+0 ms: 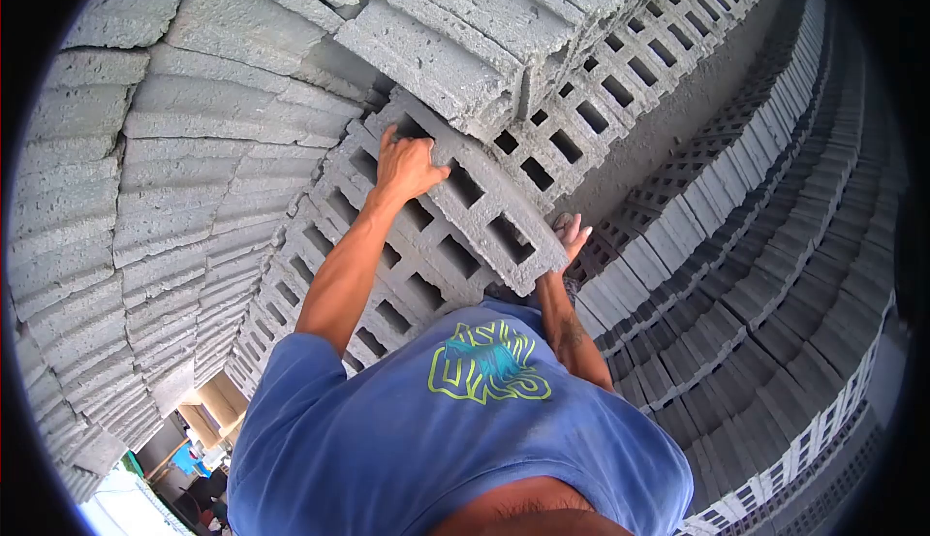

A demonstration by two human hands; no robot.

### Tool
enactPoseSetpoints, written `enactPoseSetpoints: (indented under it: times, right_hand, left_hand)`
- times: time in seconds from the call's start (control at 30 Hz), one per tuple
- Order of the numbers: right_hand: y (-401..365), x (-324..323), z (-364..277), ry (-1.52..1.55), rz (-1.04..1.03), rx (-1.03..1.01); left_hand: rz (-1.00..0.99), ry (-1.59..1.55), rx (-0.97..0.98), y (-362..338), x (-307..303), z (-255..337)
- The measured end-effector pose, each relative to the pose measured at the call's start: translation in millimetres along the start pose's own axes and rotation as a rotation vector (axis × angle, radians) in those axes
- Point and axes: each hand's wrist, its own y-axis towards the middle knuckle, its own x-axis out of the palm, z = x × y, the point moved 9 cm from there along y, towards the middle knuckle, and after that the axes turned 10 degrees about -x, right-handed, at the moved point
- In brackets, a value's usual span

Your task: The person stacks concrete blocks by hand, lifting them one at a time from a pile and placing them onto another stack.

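A grey hollow concrete block [491, 208] lies slanted in front of my chest, its row of rectangular holes facing up. My left hand [407, 164] grips its far end, with fingers curled over the edge at a hole. At the near right end, my right hand [572, 242] holds the block from the side, thumb raised and some fingers hidden behind it. Beneath and to the left of the block, a stack of similar hollow blocks [434, 236] shows its open holes.
A tall wall of stacked blocks [184, 173] rises on the left. More blocks [465, 47] are piled ahead, their corner close above the held block. Long rows of blocks [736, 274] run along the right, beside a narrow strip of ground [668, 139].
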Motion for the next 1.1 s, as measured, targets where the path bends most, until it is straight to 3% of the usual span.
enactPoseSetpoints:
  times: [0.03,0.1,0.13,0.2,0.23,0.3,0.37,0.4,0.47,0.5,0.53,0.6,0.67,0.7,0.77,0.83,0.87,0.9,0.93,0.97,1.1]
  right_hand:
    - [-4.0,19.0,6.1,-0.067,0.045,0.058]
    - [49.4,-47.3,102.8,0.018,0.013,0.176]
    - [77.8,-70.9,127.4,0.043,-0.104,0.125]
    - [43.3,-20.6,86.6,-0.032,-0.024,0.165]
    - [18.7,-3.3,63.0,-0.124,0.063,0.214]
    - [18.0,-5.1,48.4,-0.189,0.033,0.168]
    - [15.7,23.3,60.8,-0.150,-0.395,0.358]
    - [16.9,14.0,57.5,-0.225,-0.350,0.392]
    - [40.5,0.9,39.7,-0.369,-0.307,0.292]
    - [55.6,-6.0,27.6,-0.504,-0.240,0.206]
    - [29.8,31.9,-24.8,-0.670,-0.243,0.068]
    - [-2.6,80.7,-75.1,-0.672,-0.319,-0.027]
    - [-21.1,126.8,-110.5,-0.693,-0.461,-0.183]
    - [-30.5,153.6,-128.3,-0.702,-0.537,-0.263]
    - [-67.2,219.2,-131.4,-0.696,-0.762,-0.242]
    - [-91.0,277.9,-117.5,-0.635,-0.861,-0.202]
    - [-97.2,300.5,-112.2,-0.569,-0.827,-0.200]
    - [-100.3,321.3,-107.9,-0.502,-0.793,-0.197]
    - [-93.3,336.2,-90.9,-0.474,-0.766,-0.112]
    - [-88.0,340.5,-75.9,-0.450,-0.735,-0.023]
    - [-87.3,329.1,-83.7,-0.515,-0.734,-0.020]
  left_hand:
    - [-0.040,0.021,-0.037,11.9,-3.0,-10.1]
    - [-0.034,0.035,-0.017,21.9,14.9,-24.3]
    - [0.026,0.018,0.002,25.1,21.6,-27.8]
    - [0.209,-0.019,0.081,28.9,25.2,-32.9]
    - [0.212,-0.034,0.080,27.4,24.1,-32.7]
    - [0.165,-0.030,0.080,24.8,23.6,-28.7]
    - [0.251,-0.096,0.120,25.0,22.4,-32.1]
    - [0.258,-0.077,0.127,24.1,22.6,-31.1]
    - [0.290,-0.061,0.145,18.4,7.9,-26.9]
    - [0.285,-0.403,0.026,15.2,-17.0,-37.0]
    - [0.262,-0.742,-0.087,11.2,-36.4,-47.8]
    - [0.656,-0.841,-0.067,-0.2,-94.3,-66.2]
    - [0.721,-1.008,-0.074,-10.7,-145.1,-50.8]
    - [0.783,-0.893,-0.119,-14.8,-163.5,-36.9]
    - [0.846,-0.771,-0.165,-8.1,-172.5,-24.4]
    - [0.790,-0.897,-0.217,14.0,-149.3,-33.9]
    - [0.803,-0.887,-0.212,14.7,-141.5,-33.5]
    - [0.785,-1.073,-0.126,16.1,-132.7,-33.0]
    - [0.756,-1.253,-0.034,15.1,-130.9,-30.8]
    - [0.756,-1.236,-0.034,7.1,-136.5,-26.5]
    - [0.764,-1.213,-0.266,-26.6,-152.1,-21.1]
